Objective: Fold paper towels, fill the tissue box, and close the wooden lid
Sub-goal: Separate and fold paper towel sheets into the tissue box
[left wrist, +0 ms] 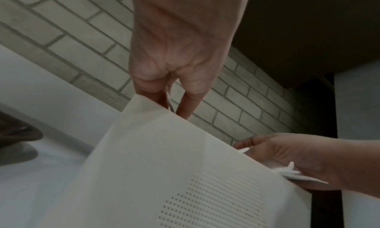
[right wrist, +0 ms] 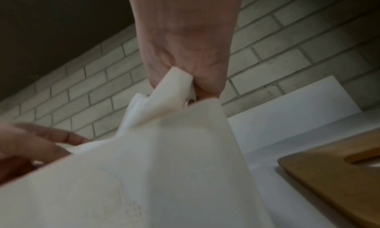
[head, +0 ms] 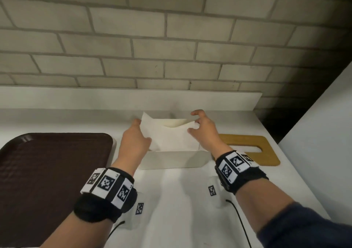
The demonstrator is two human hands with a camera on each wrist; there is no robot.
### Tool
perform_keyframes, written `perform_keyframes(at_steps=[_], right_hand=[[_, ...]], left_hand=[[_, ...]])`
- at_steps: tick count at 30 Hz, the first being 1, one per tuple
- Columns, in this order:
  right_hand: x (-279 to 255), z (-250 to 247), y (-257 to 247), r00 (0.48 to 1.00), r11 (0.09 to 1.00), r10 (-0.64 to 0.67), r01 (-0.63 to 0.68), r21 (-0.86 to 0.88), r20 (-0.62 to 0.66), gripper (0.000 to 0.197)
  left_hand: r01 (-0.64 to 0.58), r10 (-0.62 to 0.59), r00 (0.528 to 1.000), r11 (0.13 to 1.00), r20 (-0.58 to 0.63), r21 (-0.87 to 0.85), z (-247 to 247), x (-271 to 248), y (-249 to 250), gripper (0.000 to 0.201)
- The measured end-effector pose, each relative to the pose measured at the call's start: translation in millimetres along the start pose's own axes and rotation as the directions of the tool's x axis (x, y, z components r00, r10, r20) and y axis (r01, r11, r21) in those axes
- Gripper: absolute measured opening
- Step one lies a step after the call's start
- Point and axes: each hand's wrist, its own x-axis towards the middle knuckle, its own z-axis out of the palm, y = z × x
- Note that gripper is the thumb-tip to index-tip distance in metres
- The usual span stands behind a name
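Observation:
A white paper towel (head: 171, 137) hangs spread over the open top of the white tissue box (head: 171, 159) on the counter. My left hand (head: 136, 133) pinches the towel's left edge; the left wrist view shows the fingers (left wrist: 185, 101) gripping the towel (left wrist: 164, 166) at its upper corner. My right hand (head: 202, 127) pinches the right corner, where the right wrist view shows the towel (right wrist: 174, 150) bunched in the fingers (right wrist: 205, 85). The wooden lid (head: 247, 148), with a slot in it, lies flat on the counter right of the box.
A dark brown tray (head: 53, 171) lies on the counter to the left. A brick wall (head: 171, 38) with a white ledge (head: 133, 99) runs behind the box. A white panel (head: 323, 133) stands at the right. Cables (head: 240, 221) trail from both wristbands.

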Motion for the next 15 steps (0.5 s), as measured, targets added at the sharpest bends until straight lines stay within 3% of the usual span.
perform_keyframes(at_steps=[3,8,15], right_hand=[[8,6,3,0.998,0.995,-0.048,0.052,-0.081,0.049,0.048],[16,8,1,0.982,0.975,-0.091,0.121,-0.184,0.164,0.048],[21,3,3,0.971,0.99,-0.086,0.108,-0.087,0.224,0.054]], left_hand=[[-0.02,0.011,0.999,0.98,0.045,0.199,4,4,-2,0.061],[-0.038,0.025,0.999,0.934,0.04,0.356,8,3,2,0.066],[0.074,-0.094,0.994,0.949,0.049,0.308,-2,7,9,0.05]])
